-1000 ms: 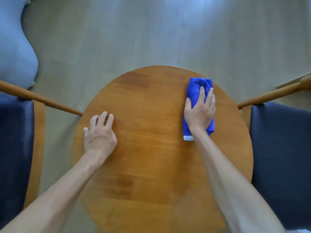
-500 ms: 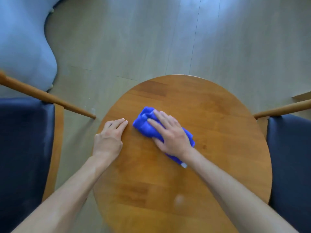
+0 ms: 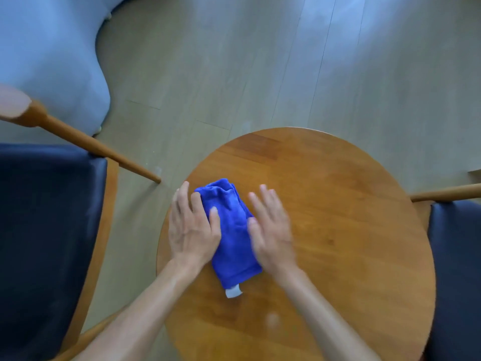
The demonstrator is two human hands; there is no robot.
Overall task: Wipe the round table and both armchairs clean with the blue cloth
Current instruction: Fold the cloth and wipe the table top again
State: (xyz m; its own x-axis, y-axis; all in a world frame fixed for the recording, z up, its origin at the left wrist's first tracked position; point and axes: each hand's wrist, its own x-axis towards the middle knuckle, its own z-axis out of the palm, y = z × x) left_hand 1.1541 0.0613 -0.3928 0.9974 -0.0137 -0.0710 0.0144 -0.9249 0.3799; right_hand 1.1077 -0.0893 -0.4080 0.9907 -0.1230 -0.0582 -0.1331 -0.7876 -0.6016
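The blue cloth (image 3: 230, 230), folded with a white tag at its near end, lies on the left part of the round wooden table (image 3: 338, 217). My left hand (image 3: 192, 225) rests flat on the cloth's left edge, thumb and a finger on the fabric. My right hand (image 3: 270, 227) is blurred, fingers straight, its thumb side at the cloth's right edge. One armchair (image 3: 46, 217) with a dark seat stands at the left, the other armchair (image 3: 458, 256) at the right.
A wooden armrest (image 3: 86, 144) of the left chair reaches toward the table's left rim. The right chair's armrest (image 3: 447, 195) meets the table's right side. A pale blue sofa (image 3: 46, 56) fills the far left corner. Light plank floor (image 3: 286, 61) lies beyond.
The cloth slid from the table's right side to its left. My right hand has come off the top of it to its right edge; my left hand now lies on it.
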